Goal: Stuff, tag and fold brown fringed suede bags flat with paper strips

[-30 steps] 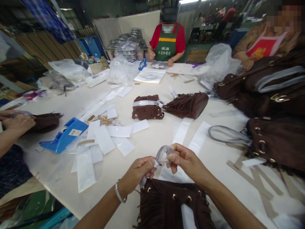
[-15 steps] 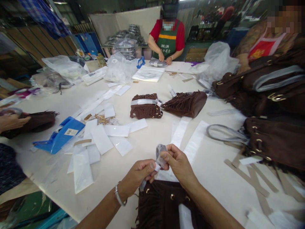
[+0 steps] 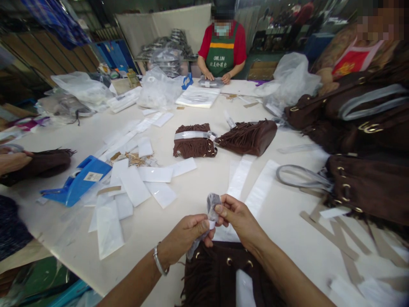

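A dark brown fringed handbag point(image 3: 217, 273) with gold eyelets lies at the bottom middle, below my hands. Above it, a strap wrapped in clear plastic point(image 3: 213, 204) runs between my fingers. My left hand point(image 3: 188, 232), with a silver bangle at its wrist, is closed on the lower part of this strap, next to a small white band. My right hand point(image 3: 236, 215) pinches the upper part between thumb and fingers. Part of the strap is hidden behind my fingers. A white strip point(image 3: 244, 288) lies on the bag's front.
White paper pieces point(image 3: 134, 187) and a blue tape dispenser point(image 3: 78, 179) lie to the left. Two brown fringed bags point(image 3: 194, 147) sit mid-table. More brown bags point(image 3: 361, 183) are piled right. A co-worker point(image 3: 222, 51) handles a package across the table; others work at both sides.
My hands keep their grip, and more of the wrapped strap shows below my left hand. The co-worker's hands across the table have moved apart over the package.
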The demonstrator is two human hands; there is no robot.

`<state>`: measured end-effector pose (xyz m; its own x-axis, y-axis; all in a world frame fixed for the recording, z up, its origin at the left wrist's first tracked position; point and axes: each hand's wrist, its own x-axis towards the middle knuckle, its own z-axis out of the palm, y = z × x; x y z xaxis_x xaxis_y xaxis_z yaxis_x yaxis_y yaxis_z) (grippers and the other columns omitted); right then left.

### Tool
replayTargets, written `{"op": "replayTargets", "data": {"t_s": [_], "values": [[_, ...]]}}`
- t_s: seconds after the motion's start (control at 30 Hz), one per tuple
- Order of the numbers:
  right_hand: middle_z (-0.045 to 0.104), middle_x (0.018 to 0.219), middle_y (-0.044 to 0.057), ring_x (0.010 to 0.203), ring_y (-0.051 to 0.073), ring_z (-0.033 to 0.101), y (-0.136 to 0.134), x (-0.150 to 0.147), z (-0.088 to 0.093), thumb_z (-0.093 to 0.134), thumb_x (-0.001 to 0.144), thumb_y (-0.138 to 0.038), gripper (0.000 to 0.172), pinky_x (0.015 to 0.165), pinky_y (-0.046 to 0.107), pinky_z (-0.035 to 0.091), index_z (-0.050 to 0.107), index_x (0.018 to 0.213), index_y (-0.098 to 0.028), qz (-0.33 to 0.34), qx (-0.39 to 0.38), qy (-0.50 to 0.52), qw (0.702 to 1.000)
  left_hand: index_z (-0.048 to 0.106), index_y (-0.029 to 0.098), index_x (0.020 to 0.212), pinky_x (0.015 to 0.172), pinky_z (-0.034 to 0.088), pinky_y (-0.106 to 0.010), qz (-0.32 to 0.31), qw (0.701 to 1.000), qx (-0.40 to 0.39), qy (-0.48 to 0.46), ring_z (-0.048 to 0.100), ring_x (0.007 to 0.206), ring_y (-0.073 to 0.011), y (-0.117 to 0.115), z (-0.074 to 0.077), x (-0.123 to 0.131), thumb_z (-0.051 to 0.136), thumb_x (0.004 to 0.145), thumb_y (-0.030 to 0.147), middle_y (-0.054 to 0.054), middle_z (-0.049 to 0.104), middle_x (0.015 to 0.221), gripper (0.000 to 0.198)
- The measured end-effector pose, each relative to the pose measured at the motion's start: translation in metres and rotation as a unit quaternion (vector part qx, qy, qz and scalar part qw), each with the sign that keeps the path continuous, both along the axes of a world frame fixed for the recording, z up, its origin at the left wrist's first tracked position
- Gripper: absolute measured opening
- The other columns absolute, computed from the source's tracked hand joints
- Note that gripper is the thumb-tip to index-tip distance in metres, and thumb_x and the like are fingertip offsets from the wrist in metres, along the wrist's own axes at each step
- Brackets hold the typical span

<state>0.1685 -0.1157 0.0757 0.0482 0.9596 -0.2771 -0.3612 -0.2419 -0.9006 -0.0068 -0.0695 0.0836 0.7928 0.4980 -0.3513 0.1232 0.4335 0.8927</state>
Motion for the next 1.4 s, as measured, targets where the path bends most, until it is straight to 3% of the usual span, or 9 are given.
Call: {"op": "replayTargets", "data": {"t_s": [0.3,0.57,0.77,1.03,1.23,1.4], "values": [[0.058,0.063,-0.004,0.056,0.010,0.051,0.003,-0.006,-0.004,0.071,0.077,-0.041,0.028,0.056,0.023,0.039,0.056,0.079,-0.018,-0.037,0.031,-0.011,0.999,0.064,0.012,0.099,0.055,0.034,-0.018,0.032,0.996,-0.082,-0.024,0.047,0.061,-0.0071,-0.003,0.001,0.001,0.058,0.087,0.049,-0.003,0.055,0.080,0.039],[0.056,0.063,-0.004,0.059,0.011,0.052,-0.003,-0.007,-0.012,0.065,0.083,-0.036,0.020,0.059,0.024,0.039,0.055,0.081,-0.019,-0.032,0.046,-0.071,0.996,0.065,0.010,0.101,0.058,0.042,-0.020,0.048,0.992,-0.112,-0.009,0.057,0.063,-0.0105,-0.004,0.002,0.003,0.055,0.089,0.046,-0.008,0.061,0.083,0.039],[0.052,0.053,-0.007,0.048,0.011,0.050,-0.005,-0.017,-0.010,0.056,0.088,-0.037,0.018,0.053,0.025,0.038,0.052,0.083,-0.020,-0.058,0.036,-0.086,0.994,0.064,0.010,0.091,0.060,0.042,-0.020,0.088,0.992,-0.091,-0.007,0.056,0.063,-0.0101,-0.009,0.008,0.010,0.052,0.092,0.043,-0.007,0.062,0.078,0.034],[0.053,0.064,-0.005,0.061,0.012,0.049,-0.011,-0.017,-0.018,0.055,0.089,-0.035,0.017,0.058,0.025,0.036,0.051,0.080,-0.021,-0.069,0.042,-0.255,0.963,0.063,0.010,0.084,0.056,0.037,-0.019,0.125,0.988,-0.092,0.007,0.049,0.056,-0.0079,-0.010,0.006,0.008,0.051,0.092,0.046,-0.005,0.059,0.068,0.039],[0.049,0.066,-0.005,0.061,0.012,0.046,-0.012,-0.018,-0.022,0.056,0.088,-0.036,0.018,0.057,0.025,0.034,0.052,0.080,-0.020,-0.074,0.040,-0.233,0.969,0.063,0.010,0.084,0.057,0.038,-0.019,0.127,0.987,-0.096,0.023,0.049,0.059,-0.0080,-0.011,0.007,0.008,0.051,0.092,0.046,-0.005,0.059,0.072,0.039],[0.049,0.062,-0.006,0.058,0.012,0.046,-0.017,-0.025,-0.013,0.056,0.087,-0.034,0.017,0.056,0.024,0.035,0.050,0.077,-0.022,-0.109,0.021,-0.243,0.964,0.064,0.011,0.089,0.059,0.041,-0.020,0.131,0.986,-0.092,0.053,0.051,0.061,-0.0089,-0.013,0.008,0.010,0.052,0.090,0.046,-0.004,0.061,0.075,0.037]]}}
